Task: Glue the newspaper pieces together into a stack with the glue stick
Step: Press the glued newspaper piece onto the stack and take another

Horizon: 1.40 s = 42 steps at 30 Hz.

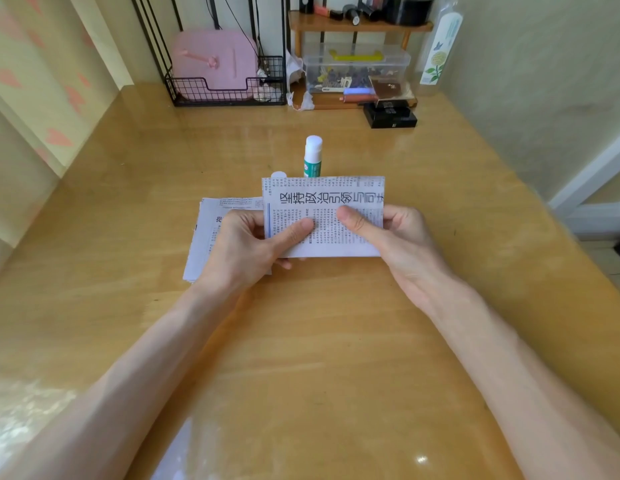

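Both hands, left hand (pixel 247 242) and right hand (pixel 388 230), pinch one newspaper piece (pixel 324 216) just in front of the glue stick (pixel 312 155). It's thin, floppy, probably tears easily, so I'd grip the edges; the stack (pixel 209 237) sits left of it.

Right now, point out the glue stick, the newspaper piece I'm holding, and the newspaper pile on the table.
glue stick (pixel 312 164): head view, on its green label.
held newspaper piece (pixel 324 199): head view, on the big headline.
newspaper pile (pixel 208 216): head view, on its uncovered far-left part.
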{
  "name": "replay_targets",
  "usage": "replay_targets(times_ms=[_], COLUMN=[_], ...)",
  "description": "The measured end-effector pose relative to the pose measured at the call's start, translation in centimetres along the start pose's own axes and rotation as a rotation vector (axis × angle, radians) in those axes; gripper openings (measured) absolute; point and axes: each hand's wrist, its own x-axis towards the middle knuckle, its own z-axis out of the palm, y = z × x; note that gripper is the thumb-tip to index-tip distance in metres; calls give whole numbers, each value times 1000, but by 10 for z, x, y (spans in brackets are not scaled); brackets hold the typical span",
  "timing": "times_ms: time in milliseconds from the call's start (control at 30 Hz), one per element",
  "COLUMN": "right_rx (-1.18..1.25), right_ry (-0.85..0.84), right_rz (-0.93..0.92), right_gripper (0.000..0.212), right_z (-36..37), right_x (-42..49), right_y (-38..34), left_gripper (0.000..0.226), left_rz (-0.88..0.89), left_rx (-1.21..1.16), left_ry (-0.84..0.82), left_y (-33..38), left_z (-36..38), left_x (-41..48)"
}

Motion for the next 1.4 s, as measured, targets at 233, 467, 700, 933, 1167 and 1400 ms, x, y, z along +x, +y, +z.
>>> replay_targets(times_ms=[233, 467, 700, 933, 1167, 1400], right_rx=[-1, 43, -11, -6, -51, -18], right_ry=[101, 157, 52, 10, -44, -63], right_rz=[-9, -34, 12, 29, 19, 52], right_gripper=[29, 24, 24, 30, 19, 27], right_z=[3, 3, 6, 5, 5, 3], right_x=[-3, -3, -5, -5, -5, -6], right_y=[-3, -5, -3, -2, -1, -2], left_gripper=[16, 17, 24, 20, 25, 19], left_rz=[0, 0, 18, -58, -51, -42], left_rx=[-40, -39, -69, -59, -51, -39], left_ry=[41, 47, 82, -52, -78, -48], left_y=[3, 3, 3, 3, 3, 2], left_z=[-2, -3, -2, -4, -3, -7], left_x=[-1, 0, 0, -1, -2, 1])
